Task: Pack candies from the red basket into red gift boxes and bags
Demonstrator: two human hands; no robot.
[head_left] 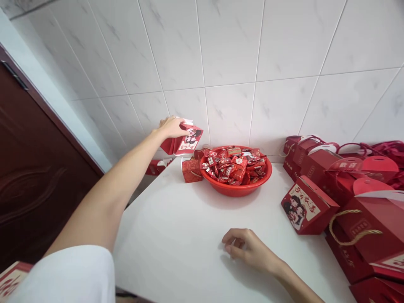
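Observation:
At the far left corner of the white table, my left hand (172, 127) grips a red box (190, 139) with cartoon figures on its side and holds it up near the wall. My right hand (244, 248) rests low over the front middle of the table, its fingers curled together; whether anything is between them is hidden. Between and beyond the hands sits a red basin (236, 190) heaped with red-wrapped candies (237, 163). A small red packet (192, 170) stands against the basin's left side.
Along the right of the table (158, 252) are several red gift boxes (375, 223) with rope handles, and one smaller box (309, 206) with a cartoon print. Tiled wall (230, 54) stands behind; a dark red door (34, 168) is at left.

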